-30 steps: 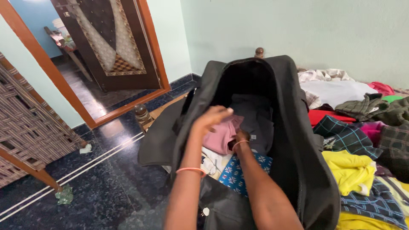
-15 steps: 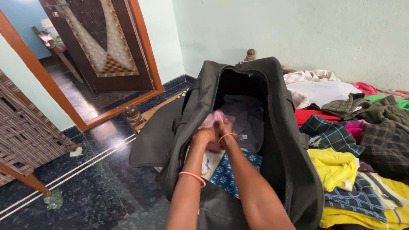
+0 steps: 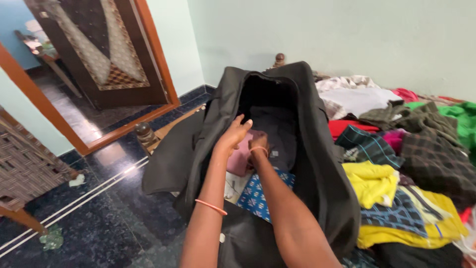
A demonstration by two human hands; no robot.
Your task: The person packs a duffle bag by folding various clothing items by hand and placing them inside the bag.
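My left hand (image 3: 233,135) is raised just above the bag's open mouth, fingers loosely bent and slightly spread, holding nothing that I can make out; its fingertips sit over the edge of the pink garment (image 3: 241,158). My right hand (image 3: 258,144) is pushed down into the bag, fingers hidden among the clothes, so I cannot tell whether it grips anything; it touches or lies just beside the pink garment and the dark grey folded cloth (image 3: 271,130) behind it. Each wrist carries a thin orange band.

The large black duffel bag (image 3: 322,188) lies open on the bed, its mouth facing me. Inside, nearest me, lies a blue patterned cloth (image 3: 258,193), with the pink garment above it and the dark cloth deeper in.

To the right of the bag, a heap of clothes covers the bed: a yellow garment (image 3: 372,182), a dark checked cloth (image 3: 367,144), a red piece (image 3: 342,126), white cloth (image 3: 357,97), and green cloth (image 3: 461,116). To the left is dark polished floor (image 3: 99,213), a wooden door (image 3: 99,49) standing open, and a woven chair (image 3: 25,168).
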